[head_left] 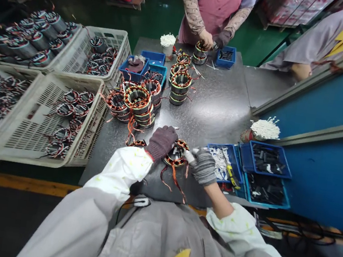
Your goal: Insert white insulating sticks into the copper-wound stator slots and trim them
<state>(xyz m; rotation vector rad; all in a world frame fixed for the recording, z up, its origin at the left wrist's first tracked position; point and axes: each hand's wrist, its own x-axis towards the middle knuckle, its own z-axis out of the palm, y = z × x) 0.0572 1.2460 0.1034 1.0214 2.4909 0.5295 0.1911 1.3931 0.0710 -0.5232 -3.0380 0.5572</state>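
Your left fingers, in a dark glove (161, 142), curl down at the left rim of a wound ring (177, 152) lying on the worktop (210, 121) right in front of you; whether they pinch it, you cannot tell from this view. Your right fingers, in a grey glove (204, 167), are closed around what looks like a white piece (189, 156) at the ring's right side. Orange leads (176, 179) trail from the ring toward you. Beyond your left hand stand stacked rings (137, 100); beside your right sits a blue tray (239, 172) of white parts, with a yellow tool (232, 176) on it. Across from you, a co-worker's hands (207, 39) touch another stack.
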